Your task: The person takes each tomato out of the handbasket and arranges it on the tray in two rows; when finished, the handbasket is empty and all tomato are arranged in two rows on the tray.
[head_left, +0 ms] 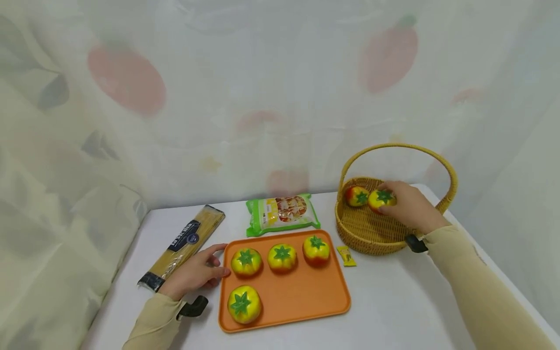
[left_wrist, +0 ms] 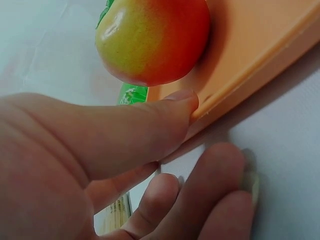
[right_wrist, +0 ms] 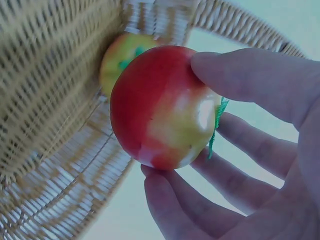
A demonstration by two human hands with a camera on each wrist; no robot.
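Observation:
My right hand [head_left: 407,204] grips a red-and-yellow toy tomato [head_left: 381,199] with a green stem, held inside the wicker basket [head_left: 372,233] at the right. In the right wrist view the thumb and fingers [right_wrist: 250,80] curl round that tomato [right_wrist: 160,107]. A second tomato [head_left: 356,196] lies in the basket beside it. My left hand [head_left: 197,272] rests on the table, its thumb [left_wrist: 165,115] touching the left edge of the orange tray [head_left: 306,301]. The tray holds several tomatoes; the nearest [head_left: 246,261] sits just right of the fingers.
A long spaghetti packet [head_left: 183,245] lies left of my left hand. A green snack bag [head_left: 282,214] sits behind the tray. A small yellow sachet [head_left: 346,256] lies between tray and basket. A curtain backs the white table [head_left: 393,301], whose edges are close on both sides.

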